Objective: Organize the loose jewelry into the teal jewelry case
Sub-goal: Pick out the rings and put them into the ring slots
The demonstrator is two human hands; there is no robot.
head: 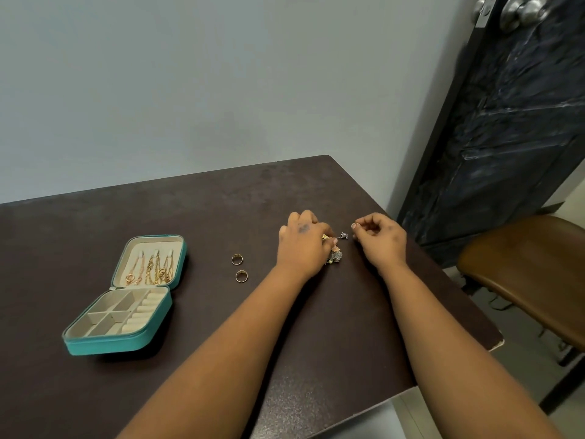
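Jewelry case [126, 324], teal and open, lies on the dark table [221, 198], far to the left of our hands. In its lid we see gold chains [152, 269] already hung up, so that part looks done. Its little boxes look bare. 2 gold rings [239, 267] wait on the table to the right of the case. Farther right of the case, our left hand [302, 245] pinches at a small pile of earrings [334, 253]. Our right hand [378, 237] pinches 1 tiny piece. We think most small pieces are still left.
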